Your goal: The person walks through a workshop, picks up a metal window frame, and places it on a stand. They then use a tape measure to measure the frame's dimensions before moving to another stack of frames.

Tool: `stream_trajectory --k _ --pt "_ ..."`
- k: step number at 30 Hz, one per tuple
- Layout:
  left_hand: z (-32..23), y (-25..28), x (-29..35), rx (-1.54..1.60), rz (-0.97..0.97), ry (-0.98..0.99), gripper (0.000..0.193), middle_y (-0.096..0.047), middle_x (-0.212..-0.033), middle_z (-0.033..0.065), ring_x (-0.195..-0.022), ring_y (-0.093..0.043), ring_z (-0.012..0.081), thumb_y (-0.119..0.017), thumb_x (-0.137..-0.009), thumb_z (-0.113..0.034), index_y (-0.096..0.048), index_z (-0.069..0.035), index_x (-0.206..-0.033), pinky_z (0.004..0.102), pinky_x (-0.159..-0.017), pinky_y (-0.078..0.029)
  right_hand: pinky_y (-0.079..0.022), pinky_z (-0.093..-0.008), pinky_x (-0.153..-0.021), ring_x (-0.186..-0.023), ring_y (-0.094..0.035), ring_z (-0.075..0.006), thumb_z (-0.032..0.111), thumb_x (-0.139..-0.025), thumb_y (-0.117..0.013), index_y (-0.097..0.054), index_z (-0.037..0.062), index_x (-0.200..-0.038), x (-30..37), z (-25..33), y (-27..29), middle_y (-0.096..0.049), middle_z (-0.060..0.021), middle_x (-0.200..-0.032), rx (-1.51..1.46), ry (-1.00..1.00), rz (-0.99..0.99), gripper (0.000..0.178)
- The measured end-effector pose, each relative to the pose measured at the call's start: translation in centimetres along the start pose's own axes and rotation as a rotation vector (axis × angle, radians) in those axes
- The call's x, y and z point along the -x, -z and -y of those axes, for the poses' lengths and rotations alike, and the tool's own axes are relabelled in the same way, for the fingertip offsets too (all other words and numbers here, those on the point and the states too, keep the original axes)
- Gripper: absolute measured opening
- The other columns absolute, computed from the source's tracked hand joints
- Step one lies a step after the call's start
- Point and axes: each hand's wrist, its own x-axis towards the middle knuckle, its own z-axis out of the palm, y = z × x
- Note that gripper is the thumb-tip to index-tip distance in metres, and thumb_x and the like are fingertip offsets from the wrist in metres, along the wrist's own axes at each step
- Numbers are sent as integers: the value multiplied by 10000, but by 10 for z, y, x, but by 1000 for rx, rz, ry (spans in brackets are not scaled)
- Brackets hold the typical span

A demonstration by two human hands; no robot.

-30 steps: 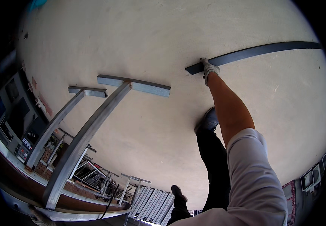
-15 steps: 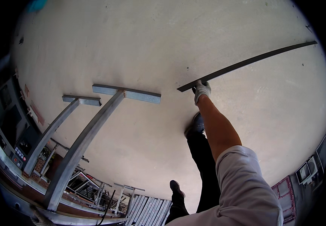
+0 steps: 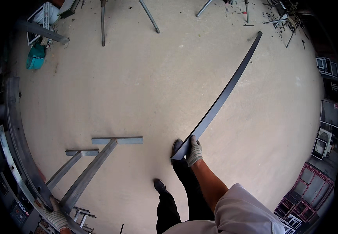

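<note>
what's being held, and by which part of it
The right grip holds the long dark bar near its lower end. The left grip is at a metal beam; hold unclear.

Evenly lit pale floor [image 3: 149,89], faint shadows, fisheye-bent edges, black corners, dim rim seemingly soft

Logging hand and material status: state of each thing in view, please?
Right hand: gloved, closed on the dark bar
Dark bar: slanted, near end lifted; far-end floor contact unclear
Left hand: gloved, by the near end of the grey beam; grip unclear
T-shaped legs: crossbars attached
Green roll: coiled
Shoes: worn
</note>
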Motion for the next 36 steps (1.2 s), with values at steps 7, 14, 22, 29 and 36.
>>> stream_trajectory --k 7,14,22,29,36 --pt "-18 8 7 -227 -19 -93 776 -638 -1137 261 -1061 -623 369 -678 -798 -523 -545 109 -1229 385 -917 -487 -475 -339 -745 -772 -560 -174 301 -731 -775 -626 21 -1013 83 93 88 -621 -40 -861 485 326 -282 424" --pt "-45 51 29 -202 158 -114 803 -610 -1194 262 -1100 -607 360 -625 -819 -561 -507 82 -1286 370 -944 -479 -477 -347 -623 -621 -565 -175 242 -688 -706 -654 26 -865 220 169 173 -622 -63 -698 596 419 -389 285" --pt "-40 56 26 -91 187 -192 775 -616 -1193 243 -1096 -609 362 -620 -811 -562 -516 46 -1281 395 -924 -490 -509 -357 -640 -641 -642 -228 286 -693 -681 -657 21 -866 330 89 315 -659 -124 -716 742 452 -562 318" --pt "-1 22 1 -98 194 -275 736 -593 -1195 268 -1049 -624 380 -672 -798 -439 -454 58 -1295 422 -878 -518 -523 -368 -651 -669 -672 -257 300 -683 -686 -670 31 -856 402 29 396 -677 -135 -724 764 400 -671 320" --pt "-38 53 106 -65 -75 -589 574 -507 -1247 248 -1151 -512 374 -668 -776 -245 -479 36 -1239 433 -996 -422 -534 -378 -672 -699 -690 -276 324 -664 -709 -684 31 -883 413 -40 474 -690 -150 -743 730 326 -672 367"
